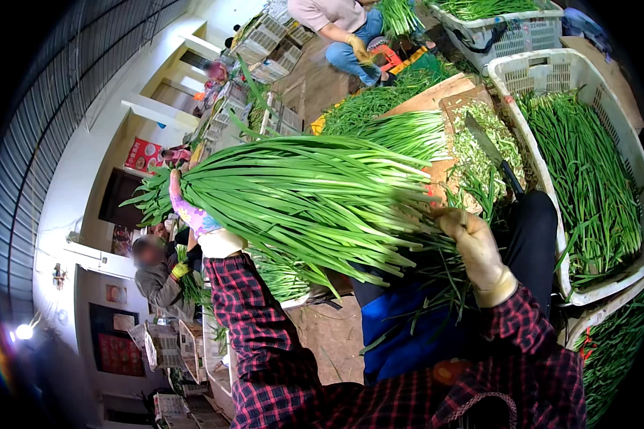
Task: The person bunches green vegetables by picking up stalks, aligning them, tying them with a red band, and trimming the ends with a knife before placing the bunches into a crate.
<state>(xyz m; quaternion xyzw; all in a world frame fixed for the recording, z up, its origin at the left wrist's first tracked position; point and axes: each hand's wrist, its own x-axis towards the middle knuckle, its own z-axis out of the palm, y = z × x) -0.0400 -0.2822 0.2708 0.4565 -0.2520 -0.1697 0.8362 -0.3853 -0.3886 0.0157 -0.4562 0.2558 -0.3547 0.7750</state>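
My left hand (185,199), in a flower-patterned glove, grips a large bunch of garlic chives (300,187) near its leafy tips. The pale stem ends fan out towards my right hand (475,249), which wears a thin cream glove. Its thumb and fingertips are pinched on thin loose chive leaves (424,217) beside the stem ends; motion blurs this spot. Dark, limp leaves (451,273) hang below that hand, over the blue cloth (402,332) on my lap.
A knife (485,142) lies on cut stem bits (469,126) beside a board (434,96). More chives (408,131) lie behind my bunch. White plastic crates (555,177) of chives stand at right. One worker (349,32) sits ahead, another (163,279) at left.
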